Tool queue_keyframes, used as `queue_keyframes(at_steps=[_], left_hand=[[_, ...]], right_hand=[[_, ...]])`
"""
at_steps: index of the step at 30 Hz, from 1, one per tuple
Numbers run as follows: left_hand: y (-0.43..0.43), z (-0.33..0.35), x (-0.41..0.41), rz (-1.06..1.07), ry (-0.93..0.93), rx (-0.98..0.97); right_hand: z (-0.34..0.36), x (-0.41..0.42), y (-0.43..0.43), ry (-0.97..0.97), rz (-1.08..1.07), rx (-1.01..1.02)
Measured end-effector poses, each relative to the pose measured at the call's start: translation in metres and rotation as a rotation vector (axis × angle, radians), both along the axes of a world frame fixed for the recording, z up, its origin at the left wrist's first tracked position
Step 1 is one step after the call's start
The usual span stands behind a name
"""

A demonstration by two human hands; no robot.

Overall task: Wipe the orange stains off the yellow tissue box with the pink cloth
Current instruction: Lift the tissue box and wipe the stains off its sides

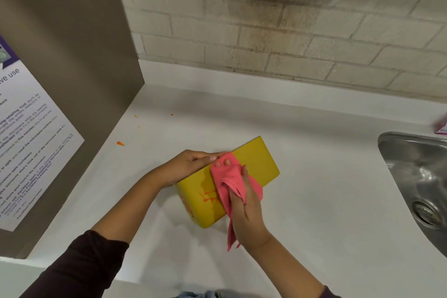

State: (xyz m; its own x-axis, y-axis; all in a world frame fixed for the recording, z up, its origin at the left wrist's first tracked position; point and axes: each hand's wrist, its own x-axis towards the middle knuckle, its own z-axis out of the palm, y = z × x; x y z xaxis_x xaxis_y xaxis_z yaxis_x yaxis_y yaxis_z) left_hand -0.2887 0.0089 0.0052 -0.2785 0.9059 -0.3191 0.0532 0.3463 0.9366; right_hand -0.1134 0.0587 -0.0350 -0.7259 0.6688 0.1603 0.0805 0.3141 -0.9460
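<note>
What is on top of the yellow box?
The pink cloth, gripped by the right hand, and orange stains beside it. The left hand steadies the box. Anything under the cloth is hidden.

Head-worn camera looks steeply down, close over the counter [314, 189].

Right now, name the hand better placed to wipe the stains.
Right hand: it grips the pink cloth on the yellow tissue box beside the orange stains; the left hand holds the box's edge.
</note>
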Motion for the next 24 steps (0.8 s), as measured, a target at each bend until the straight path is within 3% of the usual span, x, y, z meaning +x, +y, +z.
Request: queue_keyframes(at_steps=[5, 10, 18, 24], left_hand=[[-0.001, 0.001, 0.006, -0.039, -0.004, 0.004], [-0.002, 0.001, 0.006, -0.026, 0.005, 0.013], [-0.002, -0.003, 0.005, -0.042, 0.01, 0.015], [-0.001, -0.003, 0.005, -0.018, 0.017, 0.016]], right_hand=[[0.001, 0.022, 0.029, -0.002, 0.027, 0.078], [-0.001, 0.01, 0.013, 0.049, -0.09, -0.131], [0.005, 0.021, 0.022, -0.059, 0.218, 0.172], [0.004, 0.013, 0.017, 0.003, -0.029, -0.076]])
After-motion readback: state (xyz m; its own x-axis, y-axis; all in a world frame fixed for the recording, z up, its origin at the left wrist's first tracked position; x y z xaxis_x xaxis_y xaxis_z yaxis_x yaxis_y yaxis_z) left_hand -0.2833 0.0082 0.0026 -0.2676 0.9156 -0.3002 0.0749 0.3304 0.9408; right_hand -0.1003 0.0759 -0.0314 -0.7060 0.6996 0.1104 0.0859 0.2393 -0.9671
